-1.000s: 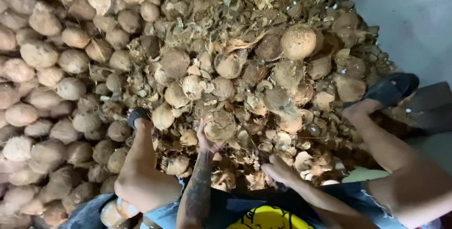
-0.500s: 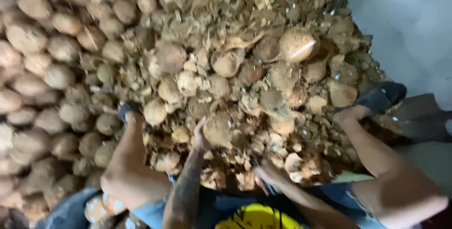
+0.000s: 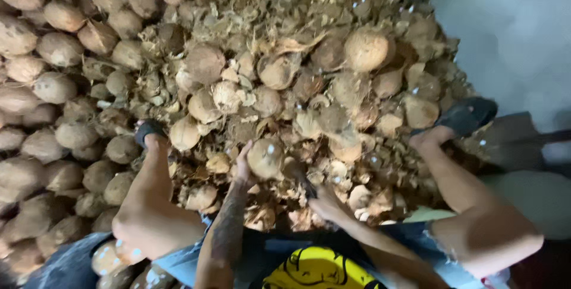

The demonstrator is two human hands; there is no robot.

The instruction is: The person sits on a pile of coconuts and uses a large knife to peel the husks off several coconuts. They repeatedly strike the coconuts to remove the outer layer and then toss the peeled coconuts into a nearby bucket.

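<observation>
A grey concrete floor (image 3: 523,21) is seen at 2 o'clock; the rest of the view is filled by a heap of husk scraps (image 3: 285,3) and, from 9 to 11 o'clock, a stack of unhusked coconuts (image 3: 41,87). The person is seated at 6 o'clock with knees spread, a dark sandal (image 3: 148,129) planted at 9 o'clock and another dark sandal (image 3: 467,116) at 3 o'clock, both resting on the heap.

The left hand (image 3: 242,161) is laid open, fingers spread, against the side of a round, pale husked coconut (image 3: 264,158) just below the centre; it is touched, not yet clasped. The right hand (image 3: 324,203) is closed round something dark at 5 o'clock; what is held is too blurred to be named, and whether the grip is tight cannot be told.

The coconut may be judged heavy for its bulk, hard and unyielding, with a fibrous, rough skin that should not slip. Being round, it is likely to roll once freed from the loose scraps about it. Hold is best taken with the palm cupped across the widest part, fingers wrapped beneath. The surrounding husk pieces are light, dry and springy and would be expected to shift underfoot and under the hands.
</observation>
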